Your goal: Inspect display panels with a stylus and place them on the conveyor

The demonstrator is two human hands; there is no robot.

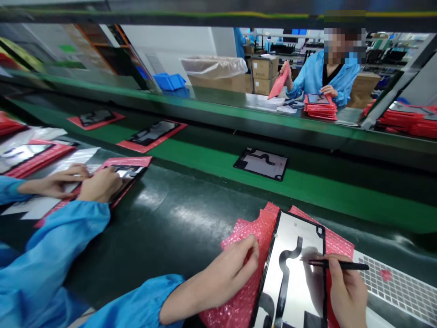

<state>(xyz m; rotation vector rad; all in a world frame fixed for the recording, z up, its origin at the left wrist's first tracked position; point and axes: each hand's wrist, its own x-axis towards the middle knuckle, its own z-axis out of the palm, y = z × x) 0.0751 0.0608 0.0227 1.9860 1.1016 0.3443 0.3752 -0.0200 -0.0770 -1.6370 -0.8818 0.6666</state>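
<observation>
Silver and black, one flat panel [297, 282] lies on pink bubble wrap [256, 230], its lower end cut off. The right hand [348, 287] pinches one pair of black tweezers [317, 263] over it; the left hand [227, 271] is half curled above the wrap, its grip impossible to tell. Three similar panels [261, 165] lie on the green belt [205, 164]. Labels on two stacked boxes [262, 68] are unreadable.

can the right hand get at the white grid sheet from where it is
Probably yes: the right hand is right beside the white grid sheet, and nothing seems to block the way, though the black tweezers in its grip may hinder picking anything up.
</observation>
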